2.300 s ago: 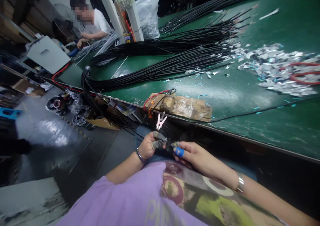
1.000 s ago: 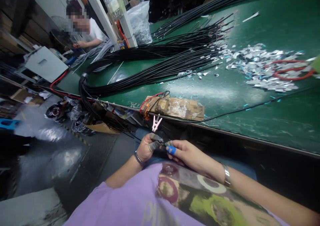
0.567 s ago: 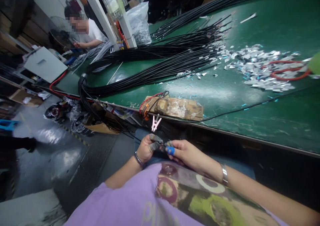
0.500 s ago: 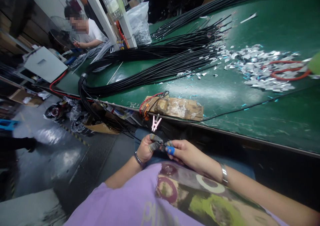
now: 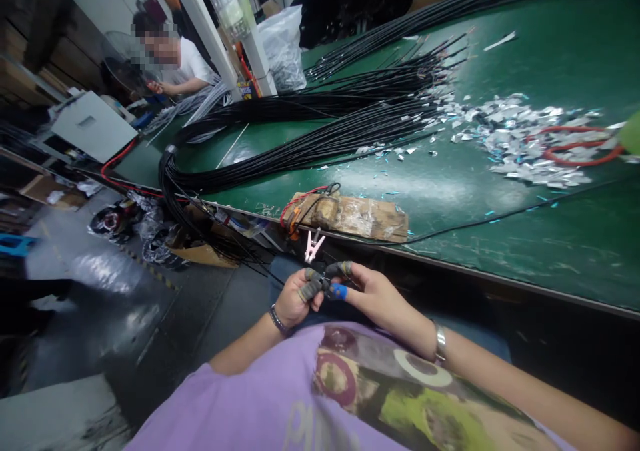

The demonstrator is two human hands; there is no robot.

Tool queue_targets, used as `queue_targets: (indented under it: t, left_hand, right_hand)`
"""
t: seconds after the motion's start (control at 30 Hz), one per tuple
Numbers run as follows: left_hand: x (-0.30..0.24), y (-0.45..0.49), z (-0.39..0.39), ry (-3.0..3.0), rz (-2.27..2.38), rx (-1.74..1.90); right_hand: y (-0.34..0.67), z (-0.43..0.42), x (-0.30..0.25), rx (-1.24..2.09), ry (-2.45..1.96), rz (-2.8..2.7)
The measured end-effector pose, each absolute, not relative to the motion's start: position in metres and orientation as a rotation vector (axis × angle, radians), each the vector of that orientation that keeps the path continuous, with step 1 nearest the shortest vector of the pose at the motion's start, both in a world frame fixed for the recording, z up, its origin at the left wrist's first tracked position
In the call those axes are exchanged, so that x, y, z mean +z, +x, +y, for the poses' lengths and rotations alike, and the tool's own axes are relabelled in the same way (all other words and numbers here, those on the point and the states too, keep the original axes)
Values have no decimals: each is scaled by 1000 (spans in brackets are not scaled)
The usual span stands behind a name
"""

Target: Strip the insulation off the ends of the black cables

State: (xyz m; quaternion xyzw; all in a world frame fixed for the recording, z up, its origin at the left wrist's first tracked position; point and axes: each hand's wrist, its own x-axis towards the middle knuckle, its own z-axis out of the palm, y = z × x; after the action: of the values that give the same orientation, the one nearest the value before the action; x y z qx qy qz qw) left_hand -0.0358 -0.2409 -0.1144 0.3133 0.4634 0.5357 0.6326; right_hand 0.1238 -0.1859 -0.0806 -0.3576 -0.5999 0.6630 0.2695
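Observation:
My left hand (image 5: 297, 298) is closed in a pinch, with grey tape on its fingertips. It grips a thin black cable (image 5: 326, 282), of which only a small dark end shows between the hands. My right hand (image 5: 367, 288) meets it from the other side, blue tape on the thumb and grey tape on the index finger. Its thumb and index finger close around the same cable end; the exact contact is too small to make out. Just beyond the hands, a pink clip (image 5: 313, 246) hangs at the table edge below a wooden block (image 5: 367, 218) wrapped with wires.
Bundles of black cables (image 5: 300, 141) curve across the green table (image 5: 550, 238) and hang over its edge at left. Foil scraps (image 5: 540, 144) lie at right with an orange-handled tool (image 5: 585, 161). A co-worker (image 5: 187, 64) sits at the far left, near a white box-shaped machine (image 5: 93, 128).
My right index finger has lifted and stretched forward over the cable end, and the right wrist has shifted slightly left. The left hand stays nearly in place, pinching.

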Motion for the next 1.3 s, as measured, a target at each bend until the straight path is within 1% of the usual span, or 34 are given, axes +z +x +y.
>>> queue_targets:
  t: [0.17,0.33,0.5,0.6,0.77,1.0,1.3]
  left_hand:
    - [-115,-35,-244,746,1094,1093]
    - [-109,-35,-245,692,1063,1041]
    - [-95,-31,-243,647,1107,1091]
    - [-86,-27,-243,680,1210,1079]
    - [-80,-23,-245,755,1286,999]
    - [-77,-22,-244,785,1357,936]
    - [-73,-22,-246,787,1333,942]
  right_hand:
    - [120,-183,-82,1841,-954,-1606]
    - [121,-179,-88,1903,-977,-1588]
    - [128,-178,-98,1768,-1165,-1583]
    - [132,-179,-92,1725,-1074,-1572]
    - [133,-181,-76,1941,-970,-1403]
    - [127,-185,-83,2305,-1033,-1001]
    - [128,-185,-87,2391,-1001,-890]
